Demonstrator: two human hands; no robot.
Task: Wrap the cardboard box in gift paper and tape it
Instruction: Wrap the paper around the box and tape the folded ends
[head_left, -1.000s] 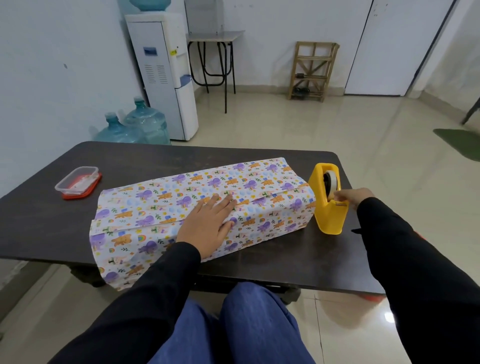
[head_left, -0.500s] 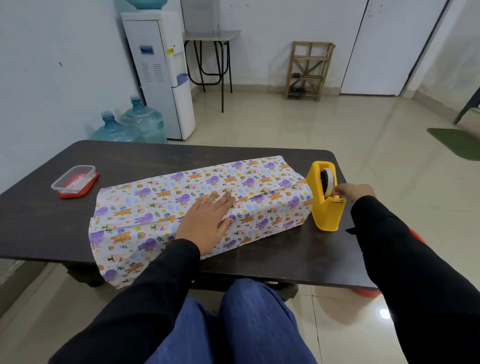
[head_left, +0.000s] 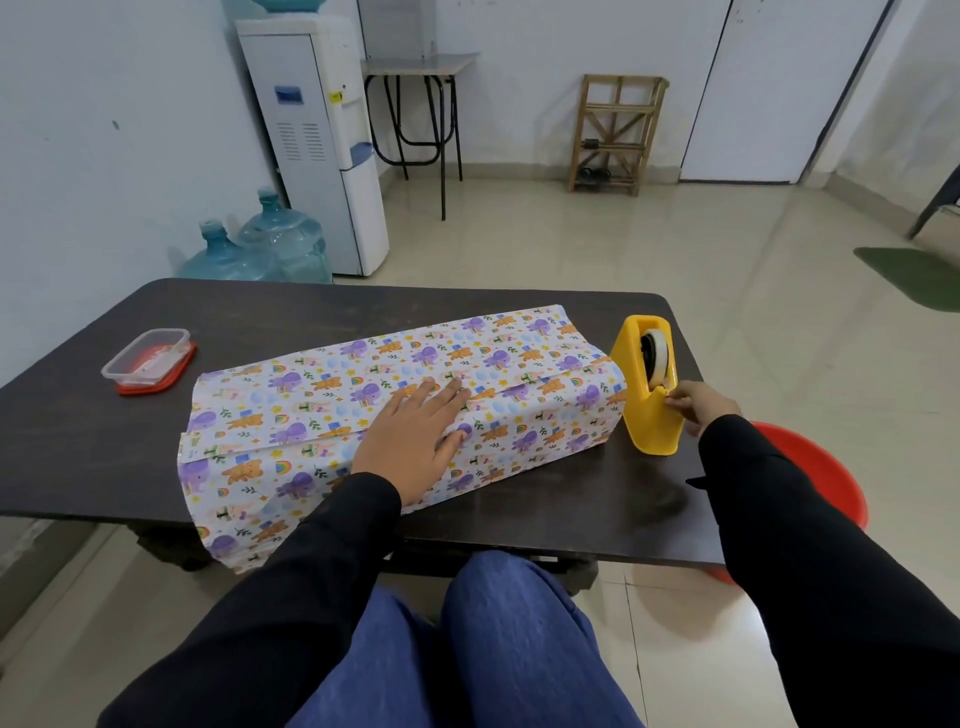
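Observation:
A long box covered in gift paper (head_left: 519, 395) with purple and orange animal prints lies across the dark table (head_left: 78, 441); the cardboard itself is hidden. Loose paper hangs over the table's near edge at the left end. My left hand (head_left: 410, 441) lies flat on top, fingers straight, pressing the paper seam down. A yellow tape dispenser (head_left: 647, 405) stands just right of the box. My right hand (head_left: 698, 405) pinches at the tape end on the dispenser's cutter.
A clear plastic container on a red lid (head_left: 148, 361) sits at the table's left. A red basin (head_left: 821, 478) stands on the floor at the right. Beyond the table are water bottles (head_left: 280, 244), a water dispenser (head_left: 322, 140) and a wooden rack (head_left: 615, 132).
My right hand has slid down from the roll to the dispenser's cutter. My left hand has stayed pressed on the paper. The camera has tilted slightly.

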